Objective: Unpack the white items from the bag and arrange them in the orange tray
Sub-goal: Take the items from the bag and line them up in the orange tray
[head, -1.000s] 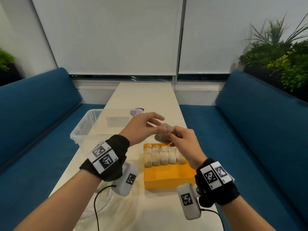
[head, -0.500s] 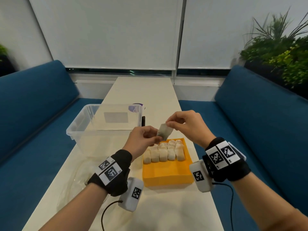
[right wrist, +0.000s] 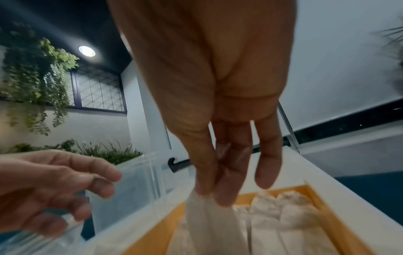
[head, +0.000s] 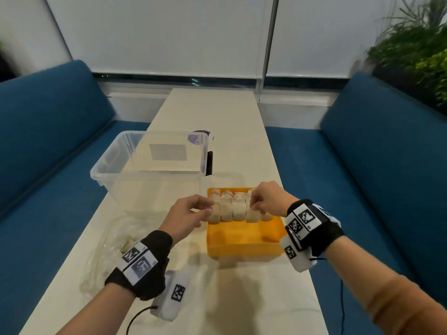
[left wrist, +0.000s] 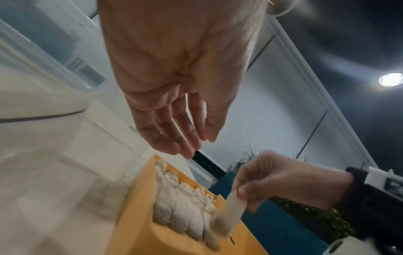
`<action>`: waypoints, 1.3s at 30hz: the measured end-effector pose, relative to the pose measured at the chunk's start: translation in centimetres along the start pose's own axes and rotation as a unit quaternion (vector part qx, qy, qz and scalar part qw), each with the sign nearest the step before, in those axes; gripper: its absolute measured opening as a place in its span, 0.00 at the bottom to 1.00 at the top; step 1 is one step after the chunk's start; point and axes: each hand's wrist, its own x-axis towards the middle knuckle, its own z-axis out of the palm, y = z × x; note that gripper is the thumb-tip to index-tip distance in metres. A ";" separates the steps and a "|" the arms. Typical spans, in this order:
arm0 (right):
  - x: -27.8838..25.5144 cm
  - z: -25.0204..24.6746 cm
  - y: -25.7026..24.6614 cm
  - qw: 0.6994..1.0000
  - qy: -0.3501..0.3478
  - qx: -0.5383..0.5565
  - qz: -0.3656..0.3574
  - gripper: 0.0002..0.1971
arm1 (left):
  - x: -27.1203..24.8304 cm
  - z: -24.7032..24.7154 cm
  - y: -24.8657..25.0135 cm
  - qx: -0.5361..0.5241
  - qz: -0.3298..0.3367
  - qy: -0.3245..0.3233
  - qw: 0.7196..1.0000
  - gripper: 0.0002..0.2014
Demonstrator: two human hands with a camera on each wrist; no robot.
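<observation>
The orange tray lies on the table in front of me, with a row of white packets standing along its far side. My right hand pinches one more white packet by its top edge and holds it low at the right end of that row. The right wrist view shows the thumb and fingers of that hand nipping this packet above the tray. My left hand hovers at the tray's left edge with relaxed fingers and holds nothing. The clear bag lies crumpled at the left.
A clear plastic bin stands just behind and left of the tray, overhanging the table's left edge. A black item and a purple-labelled object sit behind it. Blue sofas flank the narrow table.
Both hands came down from above the tray. The left hand let go of the packet, and the right hand carried it down to the row's right end.
</observation>
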 end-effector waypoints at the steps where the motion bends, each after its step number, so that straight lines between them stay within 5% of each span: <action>1: 0.5 0.6 0.3 1.000 -0.024 -0.011 0.004 0.05 | -0.2 -0.2 -0.3 0.000 -0.003 0.005 1.000 0.07; 5: 2.8 2.2 0.9 0.994 -0.061 -0.091 0.027 0.07 | -1.0 -0.8 -1.1 -0.005 -0.008 0.023 1.000 0.06; 14: 6.8 3.2 1.7 0.983 -0.020 -0.160 0.092 0.12 | -2.2 -1.8 -1.4 -0.023 -0.019 0.046 0.999 0.05; 29: 4.2 0.2 -0.4 0.996 0.065 -0.035 0.059 0.11 | -4.5 -5.8 -0.7 -0.012 0.001 0.060 0.998 0.07; 32: 1.3 -0.5 -4.8 0.995 0.093 0.020 -0.021 0.10 | -5.7 -8.6 -2.1 0.070 0.014 0.088 0.994 0.07; 35: -2.0 1.4 -10.2 0.989 0.074 0.087 -0.089 0.08 | -6.7 -11.1 -5.1 0.241 0.006 0.145 0.960 0.07; 39: -3.2 9.2 -15.1 0.984 -0.014 0.141 -0.103 0.11 | -8.7 -11.6 -9.1 0.331 -0.118 0.127 0.928 0.04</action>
